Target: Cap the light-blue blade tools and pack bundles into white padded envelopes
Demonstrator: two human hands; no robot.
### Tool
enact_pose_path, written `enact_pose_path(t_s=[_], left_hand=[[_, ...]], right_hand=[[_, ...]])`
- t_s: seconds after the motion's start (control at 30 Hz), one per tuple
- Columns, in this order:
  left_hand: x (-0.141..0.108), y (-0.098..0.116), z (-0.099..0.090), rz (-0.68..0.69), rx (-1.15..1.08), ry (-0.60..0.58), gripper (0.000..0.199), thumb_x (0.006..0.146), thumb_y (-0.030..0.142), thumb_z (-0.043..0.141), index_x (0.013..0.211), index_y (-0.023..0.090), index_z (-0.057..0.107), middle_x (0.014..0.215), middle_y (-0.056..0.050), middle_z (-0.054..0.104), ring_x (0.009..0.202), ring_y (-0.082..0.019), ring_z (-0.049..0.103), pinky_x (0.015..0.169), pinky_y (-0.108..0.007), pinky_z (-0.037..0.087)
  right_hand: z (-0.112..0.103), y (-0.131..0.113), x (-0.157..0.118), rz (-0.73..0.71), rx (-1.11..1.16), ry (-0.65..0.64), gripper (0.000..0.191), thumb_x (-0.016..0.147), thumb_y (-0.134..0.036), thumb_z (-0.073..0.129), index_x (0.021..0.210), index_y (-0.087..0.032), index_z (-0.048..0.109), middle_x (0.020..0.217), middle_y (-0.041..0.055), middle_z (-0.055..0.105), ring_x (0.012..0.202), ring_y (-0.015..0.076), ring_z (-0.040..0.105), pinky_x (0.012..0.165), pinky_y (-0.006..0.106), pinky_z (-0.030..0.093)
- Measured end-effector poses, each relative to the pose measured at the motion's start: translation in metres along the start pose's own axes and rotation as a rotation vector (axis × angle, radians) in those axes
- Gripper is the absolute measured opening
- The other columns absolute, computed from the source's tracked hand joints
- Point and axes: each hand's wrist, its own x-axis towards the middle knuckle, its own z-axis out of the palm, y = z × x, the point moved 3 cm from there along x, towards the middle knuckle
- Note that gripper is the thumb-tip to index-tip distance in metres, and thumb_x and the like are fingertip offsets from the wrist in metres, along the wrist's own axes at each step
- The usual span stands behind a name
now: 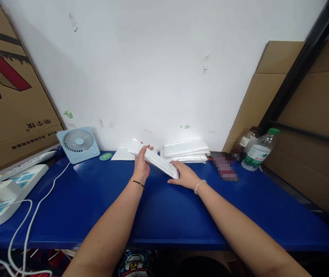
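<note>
A long, flat white packet (pixel 157 160) with a glossy surface is held tilted above the table, its left end higher than its right. My left hand (pixel 142 164) is closed around its left part, thumb on top. At its lower right end, my right hand (pixel 185 175) grips the edge between thumb and fingers. Behind the hands, a stack of similar white packets (pixel 185 149) lies against the wall. More flat white material (pixel 121 154) lies to the left, partly hidden by the held packet. What is inside the packets cannot be seen.
The blue table (pixel 178 215) meets a white wall. A light blue fan (pixel 79 144), a green round disc (pixel 105 156) and a white power strip (pixel 14 192) with cables are on the left. A blurred-out object (pixel 224 166) and bottles (pixel 259 150) are on the right; cardboard (pixel 17 88) flanks the table.
</note>
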Motion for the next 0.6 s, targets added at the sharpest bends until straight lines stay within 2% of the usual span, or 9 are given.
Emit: enact_pose_path(t_s=[0.13, 0.33, 0.47, 0.6], left_hand=[[0.007, 0.029, -0.002, 0.051, -0.011, 0.022, 0.052, 0.073, 0.040, 0.066, 0.119, 0.025, 0.049, 0.108, -0.006, 0.062, 0.105, -0.022, 0.061, 0.089, -0.034, 0.049], [0.011, 0.072, -0.008, 0.114, -0.038, 0.045, 0.038, 0.069, 0.047, 0.066, 0.097, 0.022, 0.061, 0.105, -0.006, 0.065, 0.103, -0.024, 0.062, 0.087, -0.036, 0.051], [0.006, 0.100, -0.008, 0.223, 0.033, -0.021, 0.045, 0.068, 0.055, 0.061, 0.099, 0.021, 0.062, 0.103, -0.007, 0.066, 0.101, -0.026, 0.063, 0.087, -0.036, 0.051], [-0.004, 0.123, -0.004, 0.408, 0.168, -0.118, 0.052, 0.068, 0.057, 0.061, 0.106, 0.020, 0.061, 0.113, -0.008, 0.064, 0.105, -0.027, 0.061, 0.088, -0.038, 0.050]], right_hand=[[0.009, -0.003, 0.002, -0.017, 0.006, -0.059, 0.078, 0.074, -0.057, 0.062, 0.140, -0.024, 0.038, 0.137, 0.0119, 0.047, 0.126, 0.0298, 0.042, 0.103, 0.045, 0.034], [0.017, 0.001, 0.004, -0.056, -0.109, -0.085, 0.054, 0.088, -0.054, 0.044, 0.132, -0.024, 0.049, 0.138, 0.0093, 0.047, 0.126, 0.0290, 0.043, 0.104, 0.044, 0.034], [0.018, 0.001, 0.003, -0.055, -0.144, -0.098, 0.052, 0.090, -0.054, 0.038, 0.133, -0.026, 0.049, 0.139, 0.0081, 0.045, 0.127, 0.0286, 0.042, 0.105, 0.044, 0.034], [0.016, 0.000, 0.002, -0.057, -0.143, -0.122, 0.056, 0.089, -0.057, 0.037, 0.135, -0.026, 0.047, 0.141, 0.0083, 0.044, 0.129, 0.0291, 0.040, 0.105, 0.045, 0.033]])
